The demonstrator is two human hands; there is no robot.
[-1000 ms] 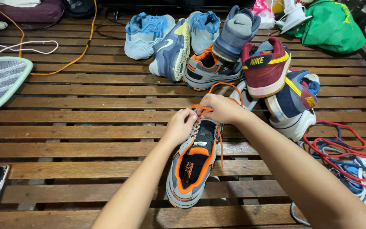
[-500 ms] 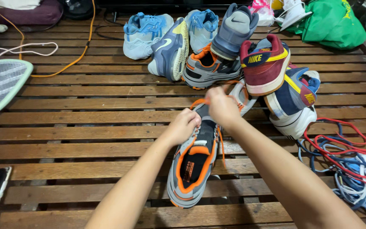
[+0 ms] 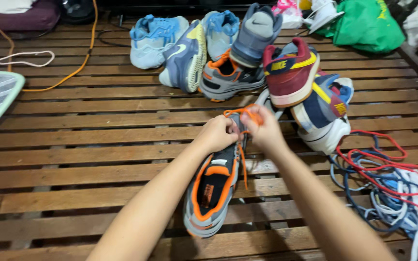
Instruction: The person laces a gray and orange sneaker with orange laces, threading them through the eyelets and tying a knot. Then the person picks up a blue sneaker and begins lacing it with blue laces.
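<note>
A: Left hand (image 3: 217, 134) and right hand (image 3: 265, 129): state?

B: Close together, both pinched on the orange lace (image 3: 244, 114) over the forefoot of the grey-and-orange sneaker (image 3: 214, 189).

A: Sneaker position?

B: Under the hands, on the wooden slat floor (image 3: 97, 159), heel toward the person. Shoe pile (image 3: 247, 58) beyond the hands; loose laces (image 3: 388, 183) off to the right.

The shoe (image 3: 212, 191) under the grip is grey with an orange lining and orange lace (image 3: 246, 114). Beyond the grip lie a grey-and-orange shoe (image 3: 228, 79), two pale blue shoes (image 3: 153, 38) and a maroon shoe with yellow trim (image 3: 289, 72). Right of the grip, a tangle of red, blue and white laces (image 3: 393, 186). The slatted floor (image 3: 83, 140) is brown; a green bag (image 3: 364, 26) sits far beyond.
</note>
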